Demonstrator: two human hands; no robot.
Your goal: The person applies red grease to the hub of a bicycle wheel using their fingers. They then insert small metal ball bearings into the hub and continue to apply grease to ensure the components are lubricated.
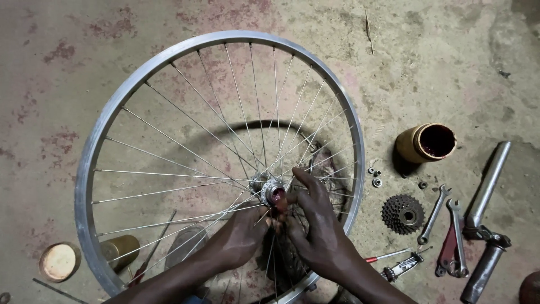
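Two bare hands meet at the hub (pixel 274 191) of a spoked bicycle wheel (pixel 140 73) that lies flat on the concrete floor (pixel 450 56). The left hand (pixel 239 236) is curled beneath the spokes just below the hub, fingers bent toward it, though what they pinch cannot be told. The right hand (pixel 318 222) reaches through the spokes, its fingertips touching the hub's reddish, greased centre, closed loosely around the axle end. To the right, well apart from the rim, lie a toothed sprocket cluster (pixel 403 214), two spanners (pixel 444 219), small nuts (pixel 376 175), a tipped brown jar (pixel 425 143) and a metal pump (pixel 485 214). At lower left, a round lid (pixel 58 262) sits outside the rim beside a brass-coloured can (pixel 120 248).
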